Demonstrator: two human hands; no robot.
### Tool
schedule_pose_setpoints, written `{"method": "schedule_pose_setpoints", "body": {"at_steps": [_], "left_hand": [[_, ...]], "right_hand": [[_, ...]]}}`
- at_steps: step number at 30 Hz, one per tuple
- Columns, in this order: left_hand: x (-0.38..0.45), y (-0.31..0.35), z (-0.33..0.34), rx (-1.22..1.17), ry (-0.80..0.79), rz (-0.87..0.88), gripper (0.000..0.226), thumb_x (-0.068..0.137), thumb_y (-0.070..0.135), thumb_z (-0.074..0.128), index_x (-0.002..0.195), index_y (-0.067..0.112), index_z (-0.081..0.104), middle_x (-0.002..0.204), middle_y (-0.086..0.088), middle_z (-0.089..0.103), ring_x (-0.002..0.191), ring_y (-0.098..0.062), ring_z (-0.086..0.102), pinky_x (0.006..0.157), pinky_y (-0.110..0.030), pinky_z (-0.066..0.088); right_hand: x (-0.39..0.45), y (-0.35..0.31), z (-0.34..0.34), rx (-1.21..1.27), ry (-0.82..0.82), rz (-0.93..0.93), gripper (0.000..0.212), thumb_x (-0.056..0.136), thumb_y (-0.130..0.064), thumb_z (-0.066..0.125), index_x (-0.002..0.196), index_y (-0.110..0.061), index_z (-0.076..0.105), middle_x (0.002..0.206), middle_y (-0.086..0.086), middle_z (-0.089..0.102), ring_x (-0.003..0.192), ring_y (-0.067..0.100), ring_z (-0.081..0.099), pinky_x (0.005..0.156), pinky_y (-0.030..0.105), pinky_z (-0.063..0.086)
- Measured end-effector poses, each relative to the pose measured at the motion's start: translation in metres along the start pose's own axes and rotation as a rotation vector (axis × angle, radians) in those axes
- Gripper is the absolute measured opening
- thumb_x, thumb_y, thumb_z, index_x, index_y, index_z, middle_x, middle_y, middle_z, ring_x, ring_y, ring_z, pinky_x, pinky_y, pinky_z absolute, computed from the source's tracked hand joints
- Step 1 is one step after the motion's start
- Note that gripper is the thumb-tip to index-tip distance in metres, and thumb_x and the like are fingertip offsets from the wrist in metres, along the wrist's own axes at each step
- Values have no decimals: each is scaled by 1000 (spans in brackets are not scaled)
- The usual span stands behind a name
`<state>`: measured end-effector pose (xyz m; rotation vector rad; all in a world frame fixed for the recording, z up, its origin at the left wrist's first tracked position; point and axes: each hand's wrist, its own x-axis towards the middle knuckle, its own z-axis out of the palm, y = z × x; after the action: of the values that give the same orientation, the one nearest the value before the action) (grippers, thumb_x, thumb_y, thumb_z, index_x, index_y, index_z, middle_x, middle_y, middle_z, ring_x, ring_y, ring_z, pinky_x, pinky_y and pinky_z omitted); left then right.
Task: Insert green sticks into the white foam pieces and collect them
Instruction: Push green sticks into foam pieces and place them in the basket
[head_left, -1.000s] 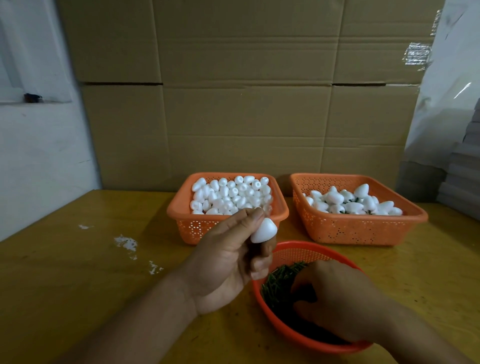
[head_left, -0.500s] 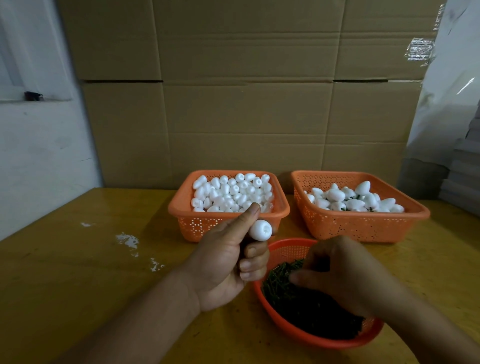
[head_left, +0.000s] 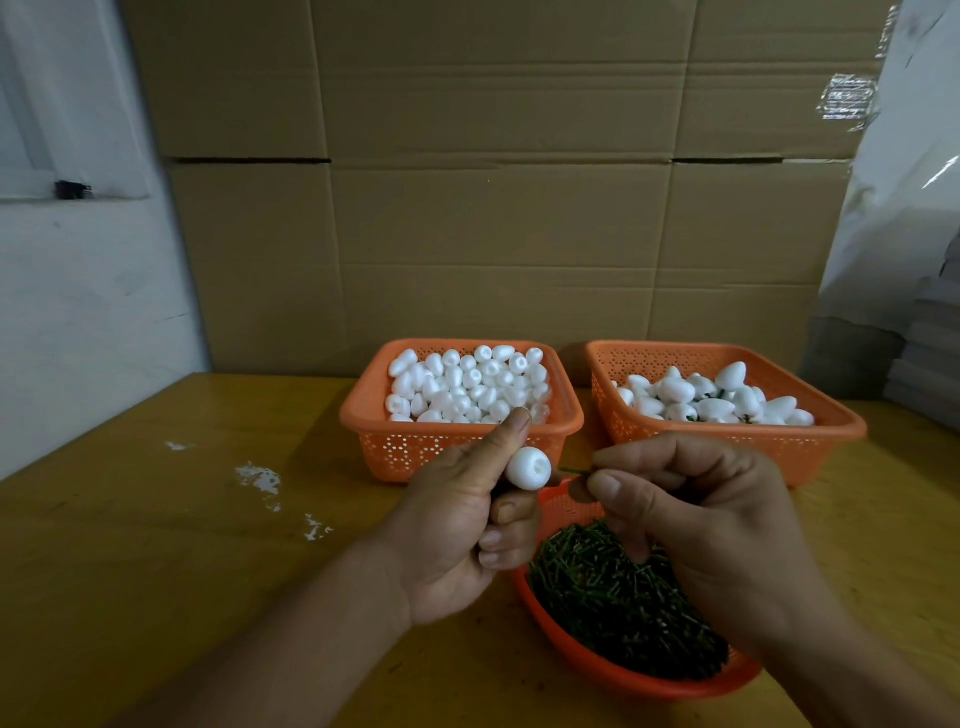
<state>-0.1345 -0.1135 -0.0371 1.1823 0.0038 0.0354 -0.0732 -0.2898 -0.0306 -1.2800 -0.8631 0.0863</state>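
From the head camera, both forearms run out of the picture at the near edge, and the right hand (head_left: 696, 525) hides much of the round orange colander (head_left: 623, 675) beneath it. Only a thin sliver of the green stick (head_left: 574, 471) shows, pinched between the right thumb and forefinger; the rest of its length is lost behind the fingers (head_left: 605, 486). The left hand (head_left: 457, 525) grips a smooth, egg-shaped white foam piece (head_left: 529, 467), thumb laid along its top, its dimpled end turned toward the stick and just apart from the tip. The colander holds a dark tangle of loose green sticks (head_left: 613, 597). Farther off on the yellow wooden surface (head_left: 156, 545) stand two perforated orange baskets: the left basket (head_left: 457, 447) heaped with plain foam pieces, the right basket (head_left: 727, 441) with foam pieces showing bits of green. Half a second earlier the right hand was down in the colander; now it is raised level with the foam piece.
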Motion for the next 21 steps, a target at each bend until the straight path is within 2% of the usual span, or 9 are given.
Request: {"method": "schedule_pose_setpoints", "body": {"at_steps": [5, 12, 15, 19, 21], "left_hand": [[-1, 0, 1, 3, 15, 2, 45, 91, 52, 59, 58, 20, 61, 49, 3, 30, 37, -7, 28, 37, -20, 24], [-1, -1, 1, 10, 10, 10, 43, 89, 51, 60, 59, 19, 60, 48, 3, 33, 37, -6, 28, 38, -19, 22], [-1, -1, 1, 23, 13, 16, 42, 85, 53, 63, 62, 18, 60, 48, 3, 33, 37, -6, 28, 37, -19, 22], [-1, -1, 2, 48, 37, 34, 41, 83, 52, 64, 68, 14, 61, 48, 1, 34, 36, -7, 29, 36, -19, 23], [-1, -1, 3, 66, 56, 55, 42, 84, 51, 63, 69, 13, 60, 47, 1, 34, 35, -7, 29, 36, -18, 22]], "right_hand": [[-1, 3, 2, -20, 13, -12, 22, 67, -18, 75, 88, -10, 80, 67, 15, 74, 52, 17, 66, 46, 23, 52], [-4, 3, 3, -132, 14, -49, 18, 73, -24, 74, 87, -14, 79, 76, 9, 77, 56, 17, 69, 48, 25, 54], [-6, 4, 4, -215, 8, -92, 14, 76, -24, 73, 88, -20, 78, 76, 2, 78, 60, 16, 72, 51, 23, 56], [-8, 4, 5, -461, 11, -223, 14, 81, -28, 71, 93, -23, 77, 75, -17, 76, 64, 2, 72, 56, 14, 55], [-10, 4, 5, -570, 19, -298, 9, 85, -26, 74, 94, -25, 77, 76, -19, 75, 64, 1, 72, 55, 21, 57]]}}
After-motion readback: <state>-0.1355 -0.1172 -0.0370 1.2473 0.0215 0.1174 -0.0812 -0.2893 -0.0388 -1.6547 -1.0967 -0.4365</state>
